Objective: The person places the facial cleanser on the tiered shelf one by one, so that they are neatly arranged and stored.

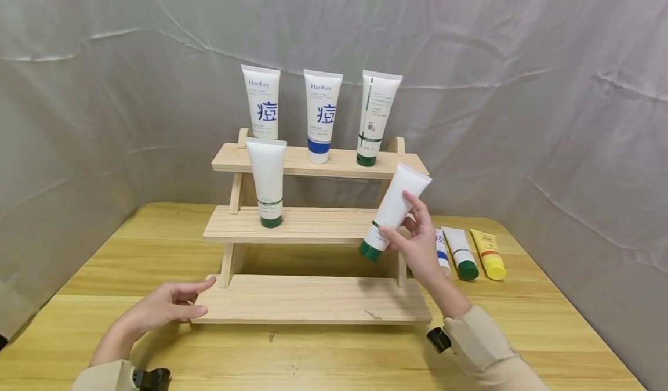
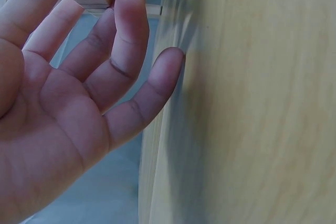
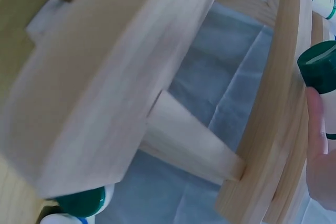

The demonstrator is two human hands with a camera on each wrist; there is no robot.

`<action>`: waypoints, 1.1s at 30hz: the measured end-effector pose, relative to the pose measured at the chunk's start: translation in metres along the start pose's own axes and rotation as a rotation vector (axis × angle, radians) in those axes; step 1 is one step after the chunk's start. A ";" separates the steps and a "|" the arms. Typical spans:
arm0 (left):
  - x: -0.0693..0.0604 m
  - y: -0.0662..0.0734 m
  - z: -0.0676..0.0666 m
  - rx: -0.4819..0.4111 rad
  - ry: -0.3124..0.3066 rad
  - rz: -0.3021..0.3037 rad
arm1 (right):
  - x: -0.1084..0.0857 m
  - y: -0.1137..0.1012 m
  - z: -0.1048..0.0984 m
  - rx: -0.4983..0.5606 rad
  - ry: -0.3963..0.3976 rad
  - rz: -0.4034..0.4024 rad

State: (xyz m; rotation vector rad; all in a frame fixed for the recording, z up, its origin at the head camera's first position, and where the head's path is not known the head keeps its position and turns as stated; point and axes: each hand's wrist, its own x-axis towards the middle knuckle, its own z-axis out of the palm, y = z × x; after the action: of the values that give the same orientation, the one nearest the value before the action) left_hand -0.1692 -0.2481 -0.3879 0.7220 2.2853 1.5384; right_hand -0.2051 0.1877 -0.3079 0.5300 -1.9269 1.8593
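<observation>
My right hand [image 1: 420, 243] grips a white squeeze tube [image 1: 394, 205] with a green cap, thumb on one side and fingers on the other. The tube tilts, cap down and to the left, before the right end of the middle tier. Its green cap [image 3: 318, 66] shows at the right edge of the right wrist view. My left hand [image 1: 167, 307] holds the left end of the three-tier wooden display shelf [image 1: 313, 301] at the bottom board. Another green-capped white tube [image 1: 268, 182] stands upright at the left of the middle tier.
Along the top tier stand a Hankey tube [image 1: 262, 101], a blue-banded Hankey tube [image 1: 322, 112] and a green-capped tube [image 1: 378, 115]. Right of the shelf, a blue-banded tube [image 1: 442, 254], a green-capped tube [image 1: 460, 252] and a yellow tube [image 1: 488, 254] lie on the table [image 1: 313, 359].
</observation>
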 end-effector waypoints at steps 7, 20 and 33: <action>-0.001 0.000 0.000 -0.003 0.007 -0.001 | 0.009 -0.003 0.015 0.048 0.004 -0.040; 0.000 -0.002 0.000 0.006 0.006 0.006 | 0.024 -0.007 0.043 -0.060 -0.010 -0.207; -0.001 -0.001 0.000 0.005 0.011 -0.004 | 0.028 -0.018 0.072 -0.177 -0.013 -0.317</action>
State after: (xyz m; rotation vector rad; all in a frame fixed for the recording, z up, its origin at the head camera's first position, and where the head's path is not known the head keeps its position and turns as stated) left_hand -0.1687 -0.2483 -0.3886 0.7107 2.2980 1.5395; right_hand -0.2209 0.1157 -0.2794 0.7418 -1.8668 1.4774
